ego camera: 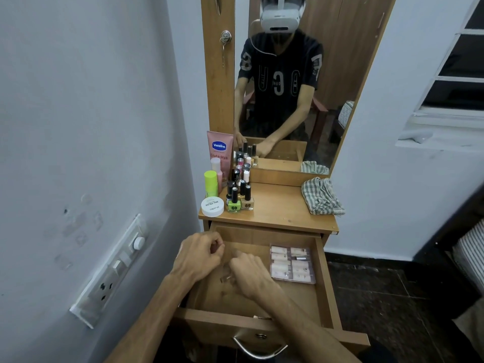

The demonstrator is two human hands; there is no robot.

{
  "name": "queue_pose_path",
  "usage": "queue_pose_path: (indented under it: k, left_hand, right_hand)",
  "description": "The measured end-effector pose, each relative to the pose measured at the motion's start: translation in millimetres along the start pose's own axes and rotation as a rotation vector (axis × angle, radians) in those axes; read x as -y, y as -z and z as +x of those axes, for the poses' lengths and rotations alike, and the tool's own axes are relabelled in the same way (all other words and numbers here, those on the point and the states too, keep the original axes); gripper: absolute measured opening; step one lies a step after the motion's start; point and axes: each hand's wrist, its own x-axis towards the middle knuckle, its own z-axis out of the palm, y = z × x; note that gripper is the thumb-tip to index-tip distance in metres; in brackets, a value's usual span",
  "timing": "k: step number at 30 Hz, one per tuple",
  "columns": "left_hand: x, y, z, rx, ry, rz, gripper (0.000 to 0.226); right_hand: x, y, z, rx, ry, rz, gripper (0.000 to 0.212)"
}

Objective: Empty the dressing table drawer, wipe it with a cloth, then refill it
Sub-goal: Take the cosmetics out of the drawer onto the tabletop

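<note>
The wooden drawer (323, 279) of the dressing table is pulled out, and both my hands are inside it. My left hand (200, 258) hovers over the drawer's left side with fingertips pinched together; whether it holds anything is hidden. My right hand (248, 273) rests in the middle of the drawer, fingers curled down onto a small clear item (226, 278). A clear plastic box of pale nail tips (292, 263) lies at the drawer's right side. A checked cloth (320, 196) lies crumpled on the tabletop's right side.
On the tabletop's left stand several nail polish bottles (239, 197), a white round jar (212, 206), a green-capped bottle (210, 183) and a pink Vaseline tube (220, 150). A mirror (288, 87) rises behind. A wall with a switch panel (112, 271) is close on the left.
</note>
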Motion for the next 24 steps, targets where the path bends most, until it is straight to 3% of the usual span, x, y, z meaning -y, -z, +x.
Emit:
queue_pose_path:
  k: [8, 14, 24]
  left_hand:
    - [-11, 1, 12, -0.106, -0.026, -0.044, 0.008]
    - [-21, 2, 30, -0.177, -0.032, -0.078, 0.012]
    - [-29, -4, 39, -0.171, -0.058, -0.091, 0.01]
  right_hand:
    - [-26, 34, 1, -0.388, -0.289, 0.492, 0.005]
    - [-43, 70, 24, -0.699, -0.334, 0.68, 0.007]
    - [-41, 76, 52, -0.621, -0.422, 0.584, 0.009]
